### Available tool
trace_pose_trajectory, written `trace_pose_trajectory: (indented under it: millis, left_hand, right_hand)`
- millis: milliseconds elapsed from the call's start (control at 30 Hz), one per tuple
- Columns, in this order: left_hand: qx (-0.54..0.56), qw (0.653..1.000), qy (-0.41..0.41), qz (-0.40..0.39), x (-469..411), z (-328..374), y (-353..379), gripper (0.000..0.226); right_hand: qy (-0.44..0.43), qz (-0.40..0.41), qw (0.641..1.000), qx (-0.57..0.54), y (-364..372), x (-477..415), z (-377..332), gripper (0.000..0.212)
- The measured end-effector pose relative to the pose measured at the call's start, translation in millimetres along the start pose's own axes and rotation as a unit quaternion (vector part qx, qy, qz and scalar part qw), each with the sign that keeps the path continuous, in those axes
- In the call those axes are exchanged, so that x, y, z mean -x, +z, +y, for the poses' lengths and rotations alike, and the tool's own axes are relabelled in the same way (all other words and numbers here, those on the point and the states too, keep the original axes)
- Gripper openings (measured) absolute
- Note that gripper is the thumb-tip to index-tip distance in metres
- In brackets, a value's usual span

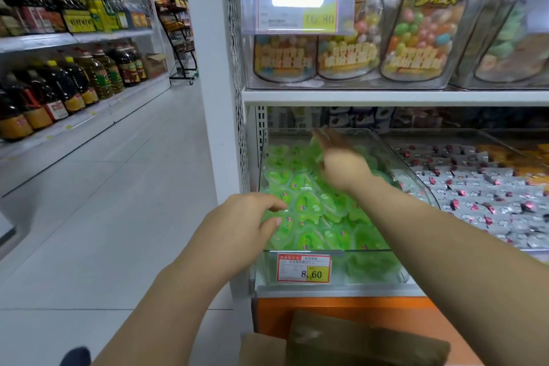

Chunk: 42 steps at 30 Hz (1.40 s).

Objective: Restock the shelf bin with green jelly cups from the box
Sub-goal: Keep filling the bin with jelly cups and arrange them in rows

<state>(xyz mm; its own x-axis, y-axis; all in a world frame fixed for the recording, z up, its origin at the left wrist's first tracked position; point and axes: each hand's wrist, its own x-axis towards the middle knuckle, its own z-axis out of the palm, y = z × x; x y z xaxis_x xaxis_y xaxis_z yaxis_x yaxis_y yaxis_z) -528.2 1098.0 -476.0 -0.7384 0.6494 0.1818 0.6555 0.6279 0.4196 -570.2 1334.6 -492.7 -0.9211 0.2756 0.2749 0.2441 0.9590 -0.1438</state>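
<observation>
The clear shelf bin (383, 269) on the lower shelf is heaped with green jelly cups (315, 208). My left hand (243, 218) is at the bin's front left corner, its fingers curled, thumb and forefinger pinching the edge of a green jelly cup (280, 214). My right hand (338, 163) reaches over the heap toward the back of the bin, blurred, with its fingers stretched out over the cups. The brown cardboard box (365, 342) sits below the shelf at the bottom edge; its inside is hidden.
A price tag (303, 267) reading 8.60 hangs on the bin's front. To the right is a bin of silver wrapped sweets (475, 187). The shelf above (386, 96) carries candy jars (421, 36). An aisle floor (124, 217) and oil bottles (59, 89) lie left.
</observation>
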Motion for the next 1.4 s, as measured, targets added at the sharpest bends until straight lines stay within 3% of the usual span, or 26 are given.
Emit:
trace_pose_trajectory:
  millis: [233,467,600,700,833,933,1033,1133,1200,1400]
  left_hand:
    - [0.003,1.0,0.004,-0.002,-2.5,0.7,1.4,0.03]
    - [0.013,1.0,0.009,0.008,-3.3,-0.8,2.9,0.031]
    - [0.018,1.0,0.007,0.011,-3.5,-1.3,3.8,0.03]
    - [0.023,1.0,0.008,0.017,-1.5,2.1,7.1,0.029]
    - [0.234,0.972,-0.006,0.027,1.9,19.8,9.4,0.016]
    - [0.385,0.922,-0.038,-0.007,2.3,36.6,13.3,0.025]
    - [0.462,0.884,-0.065,-0.023,1.5,45.3,19.8,0.033]
    - [0.544,0.832,-0.092,-0.055,-0.5,45.3,16.0,0.025]
    - [0.573,0.81,-0.108,-0.067,-3.3,41.3,10.3,0.021]
    - [0.455,0.883,-0.08,-0.085,-3.7,38.0,14.8,0.034]
  right_hand:
    - [-0.005,0.073,0.997,0.031,9.6,-3.4,6.2,0.051]
    - [-0.022,0.131,0.983,-0.126,-17.0,31.3,7.6,0.04]
    - [-0.114,0.093,0.966,-0.213,-37.0,73.8,4.6,0.04]
    - [-0.133,0.033,0.963,-0.232,-47.8,106.0,2.9,0.041]
    - [-0.181,0.086,0.951,-0.237,-46.4,129.6,-2.1,0.04]
    - [-0.193,0.136,0.944,-0.231,-44.0,135.6,-10.3,0.04]
    - [-0.191,0.165,0.936,-0.247,-46.1,140.9,-20.7,0.033]
    - [-0.214,0.104,0.926,-0.293,-53.5,142.4,-20.6,0.033]
    - [-0.174,0.037,0.912,-0.37,-63.0,138.9,-15.6,0.032]
    - [0.039,-0.096,0.826,-0.554,-64.0,130.8,-16.4,0.011]
